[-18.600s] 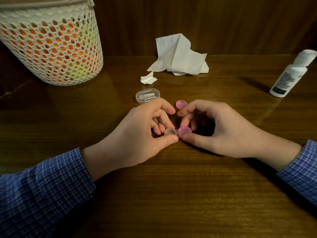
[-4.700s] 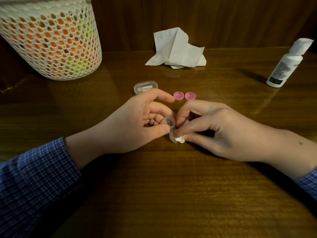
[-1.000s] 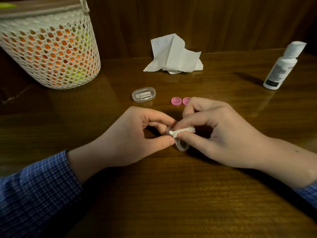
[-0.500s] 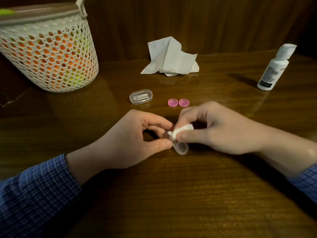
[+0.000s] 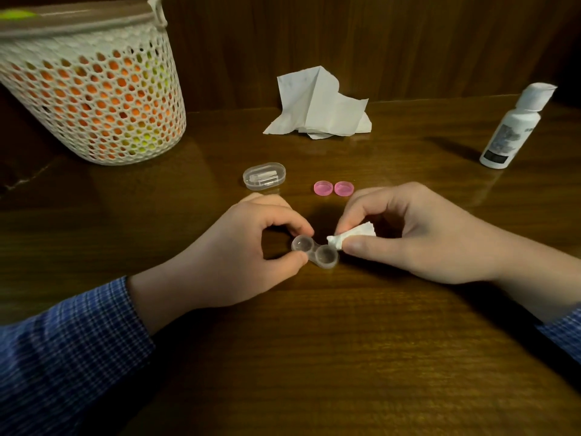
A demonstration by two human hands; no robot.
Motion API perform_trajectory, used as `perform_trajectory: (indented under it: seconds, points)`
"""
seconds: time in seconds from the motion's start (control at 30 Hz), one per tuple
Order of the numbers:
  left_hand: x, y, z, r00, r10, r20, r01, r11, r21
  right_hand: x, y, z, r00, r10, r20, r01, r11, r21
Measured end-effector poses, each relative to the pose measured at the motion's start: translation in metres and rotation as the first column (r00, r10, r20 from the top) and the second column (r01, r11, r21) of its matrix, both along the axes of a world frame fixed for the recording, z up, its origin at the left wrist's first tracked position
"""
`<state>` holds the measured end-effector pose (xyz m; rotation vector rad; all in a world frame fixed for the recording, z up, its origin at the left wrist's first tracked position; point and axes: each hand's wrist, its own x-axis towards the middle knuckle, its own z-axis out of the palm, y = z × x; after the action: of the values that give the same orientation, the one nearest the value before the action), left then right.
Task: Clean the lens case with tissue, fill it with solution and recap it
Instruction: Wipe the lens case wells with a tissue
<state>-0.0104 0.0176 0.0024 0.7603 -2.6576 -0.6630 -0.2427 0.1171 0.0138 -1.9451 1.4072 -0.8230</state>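
Holding the lens case [image 5: 315,253] low over the bench [image 5: 314,357], near its middle, we note it is clear plastic: two round wells joined by a narrow bridge, both wells uncapped and facing up. Whether its underside touches the bench we cannot tell. Our left hand [image 5: 239,256] has a narrow grip on the left well, thumb below and forefinger above its rim. The right well sticks out free toward our right hand [image 5: 418,234].

Right-hand grip: thumb and forefinger pinch a small twisted wad of tissue [image 5: 349,236]. Its white tip points at the case and sits just beside the right well's far rim; contact cannot be judged.

Two pink caps [image 5: 334,188] lie side by side on the bench just beyond the hands, touching or nearly so, apart from the case. A small clear oval box [image 5: 264,176] lies to their left. Farther back: a crumpled white tissue sheet [image 5: 317,105] at the wall, a white solution bottle [image 5: 515,127] at far right, capped and upright, and a white mesh basket [image 5: 91,86] at far left.
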Motion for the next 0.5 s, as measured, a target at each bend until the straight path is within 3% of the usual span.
perform_trajectory:
  seconds: [0.17, 0.5]
  points:
    - [-0.0004, -0.0015, -0.0028, 1.000, -0.018, 0.013, 0.018, 1.000, -0.017, 0.0098, 0.0009, -0.0078, 0.989, -0.009, -0.148, -0.013, 0.989, -0.149]
    - [-0.0015, -0.0029, -0.0043, 0.999, -0.028, 0.028, 0.028, 1.000, 0.009, 0.0117, 0.0024, -0.0056, 0.979, 0.034, -0.200, -0.073, 0.978, -0.194]
